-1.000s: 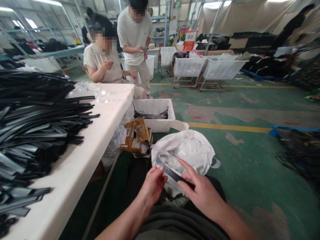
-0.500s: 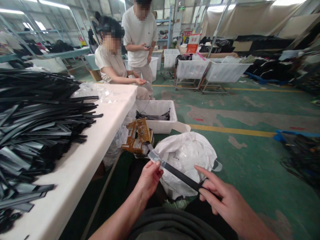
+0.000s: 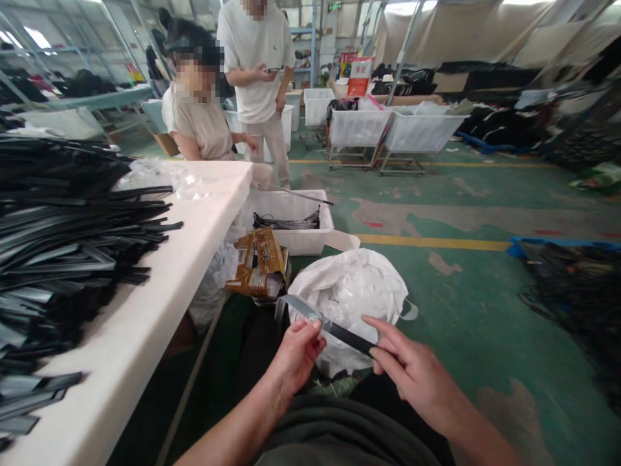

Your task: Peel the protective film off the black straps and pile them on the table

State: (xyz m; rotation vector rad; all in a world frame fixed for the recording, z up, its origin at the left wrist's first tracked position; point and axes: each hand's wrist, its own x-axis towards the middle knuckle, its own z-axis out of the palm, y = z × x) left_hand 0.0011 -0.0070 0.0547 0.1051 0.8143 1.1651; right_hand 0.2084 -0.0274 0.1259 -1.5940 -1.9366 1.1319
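Observation:
A flat black strip runs slantwise between my hands, with a clear plastic sleeve over its far-left end. My left hand pinches the sleeved part between thumb and fingers. Further down the strip, my right hand grips it between thumb and fingers, the index finger stretched out above. Behind the strip, a white sack full of clear plastic bags stands on the floor. What the sleeve's folded tip looks like inside is blurred.
On my left, a white table bears a heap of black strips. Past the sack are a torn brown carton and a white bin holding dark strips. One person sits beyond the table; another stands holding a phone.
My right hand has come nearer my left along the strip, and more of the sleeved end shows beyond my left hand. The seated person's arm has drawn back. The view has shifted rightward.

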